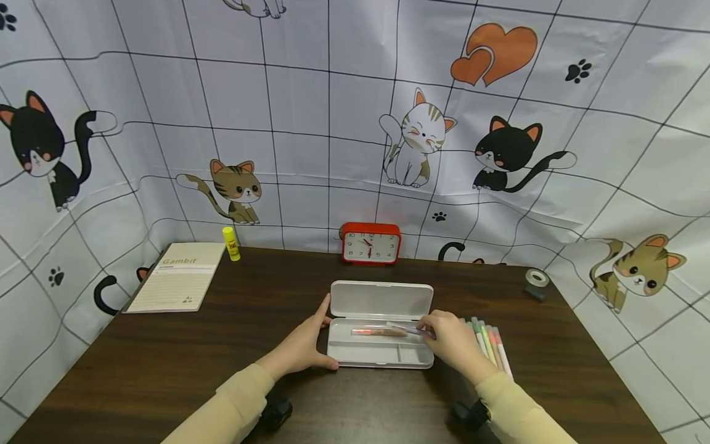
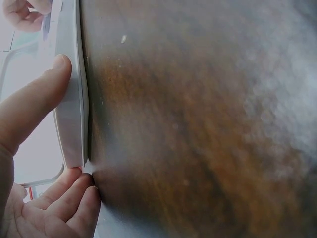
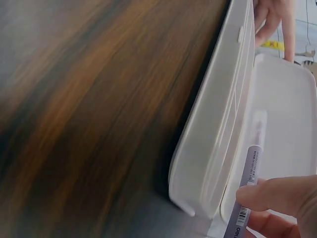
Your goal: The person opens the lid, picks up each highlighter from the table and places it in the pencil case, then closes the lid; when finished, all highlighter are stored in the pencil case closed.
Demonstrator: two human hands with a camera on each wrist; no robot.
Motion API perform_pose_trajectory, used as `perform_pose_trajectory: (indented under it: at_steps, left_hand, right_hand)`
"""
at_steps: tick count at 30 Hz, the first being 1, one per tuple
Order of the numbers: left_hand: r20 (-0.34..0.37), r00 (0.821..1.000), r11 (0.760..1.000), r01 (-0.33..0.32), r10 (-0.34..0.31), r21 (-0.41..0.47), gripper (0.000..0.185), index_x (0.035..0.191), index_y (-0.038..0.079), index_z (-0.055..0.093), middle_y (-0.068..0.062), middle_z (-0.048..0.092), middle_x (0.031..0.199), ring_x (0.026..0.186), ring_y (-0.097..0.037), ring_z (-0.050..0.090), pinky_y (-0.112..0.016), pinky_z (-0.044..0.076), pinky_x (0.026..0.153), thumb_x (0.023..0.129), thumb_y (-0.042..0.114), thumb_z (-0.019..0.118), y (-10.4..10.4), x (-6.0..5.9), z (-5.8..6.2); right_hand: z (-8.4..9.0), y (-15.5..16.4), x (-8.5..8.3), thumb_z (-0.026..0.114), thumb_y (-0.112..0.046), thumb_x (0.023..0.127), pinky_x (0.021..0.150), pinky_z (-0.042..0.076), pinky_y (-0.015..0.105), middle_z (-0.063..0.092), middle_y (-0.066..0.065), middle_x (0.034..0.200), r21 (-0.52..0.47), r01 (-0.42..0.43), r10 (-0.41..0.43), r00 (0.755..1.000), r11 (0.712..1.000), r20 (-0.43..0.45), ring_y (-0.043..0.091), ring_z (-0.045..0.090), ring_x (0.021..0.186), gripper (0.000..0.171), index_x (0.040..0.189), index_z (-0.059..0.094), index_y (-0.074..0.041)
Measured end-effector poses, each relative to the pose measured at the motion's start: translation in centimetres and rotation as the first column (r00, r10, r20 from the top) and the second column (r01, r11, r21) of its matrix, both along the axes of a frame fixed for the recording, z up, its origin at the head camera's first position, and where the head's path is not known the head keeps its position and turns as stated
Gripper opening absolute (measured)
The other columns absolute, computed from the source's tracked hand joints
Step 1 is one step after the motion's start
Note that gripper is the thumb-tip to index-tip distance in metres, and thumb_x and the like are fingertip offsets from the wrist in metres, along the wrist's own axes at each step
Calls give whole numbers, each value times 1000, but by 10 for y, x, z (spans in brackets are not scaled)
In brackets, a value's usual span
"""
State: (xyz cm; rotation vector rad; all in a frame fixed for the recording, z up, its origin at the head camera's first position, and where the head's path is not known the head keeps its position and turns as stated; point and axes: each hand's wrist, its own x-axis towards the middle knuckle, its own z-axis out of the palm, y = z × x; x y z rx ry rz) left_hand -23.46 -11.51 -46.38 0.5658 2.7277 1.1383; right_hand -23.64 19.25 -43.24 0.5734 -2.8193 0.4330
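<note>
A white pencil case (image 1: 363, 356) lies with its lid (image 1: 381, 300) raised at the back. My left hand (image 1: 302, 345) touches its left end; in the left wrist view the thumb (image 2: 39, 99) lies against the front wall and the fingertips meet the case's end. Over the right side of the case, my right hand (image 1: 452, 342) pinches a purple marker (image 3: 250, 171) between thumb and fingers, its clear-capped end pointing left into the long compartment. An orange-red pen with a clear barrel (image 1: 377, 332) lies in that same compartment.
Several pastel markers (image 1: 490, 345) lie just right of my right hand, partly hidden by it. Behind the case stands a red clock (image 1: 370, 243). A notepad (image 1: 177, 277) and a yellow glue stick (image 1: 230, 243) are at the back left, a tape roll (image 1: 536, 283) at the back right.
</note>
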Motion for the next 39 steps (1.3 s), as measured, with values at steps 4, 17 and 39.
perform_pose_trajectory:
  at_steps: [4, 17, 39]
  left_hand:
    - [-2, 1000, 1000, -1, 1, -5, 131, 153, 8, -1, -17, 51, 134, 126, -34, 45, -51, 36, 102, 62, 31, 90, 1, 0, 0]
    - [-12, 1000, 1000, 4, -4, -16, 130, 153, 8, 0, -17, 51, 134, 125, -33, 46, -50, 36, 102, 62, 32, 90, 2, -1, 1]
    - [9, 1000, 1000, -4, 4, -6, 131, 154, 11, -3, -18, 49, 135, 127, -35, 44, -52, 36, 102, 62, 33, 89, 0, 0, 1]
  right_hand:
    - [-1, -10, -2, 77, -4, 73, 58, 46, 30, 61, -3, 78, -1, -12, 12, 1000, 1000, 10, 12, 56, 71, 15, 81, 71, -15]
    - [-13, -34, -5, 80, -7, 73, 64, 49, 29, 62, -6, 78, -12, -100, 99, 991, 995, -91, 14, 57, 78, 14, 78, 72, -17]
    - [-6, -5, 3, 76, -9, 78, 58, 42, 27, 57, -4, 72, -99, 2, -1, 1000, 995, 16, 10, 49, 66, 12, 88, 72, -12]
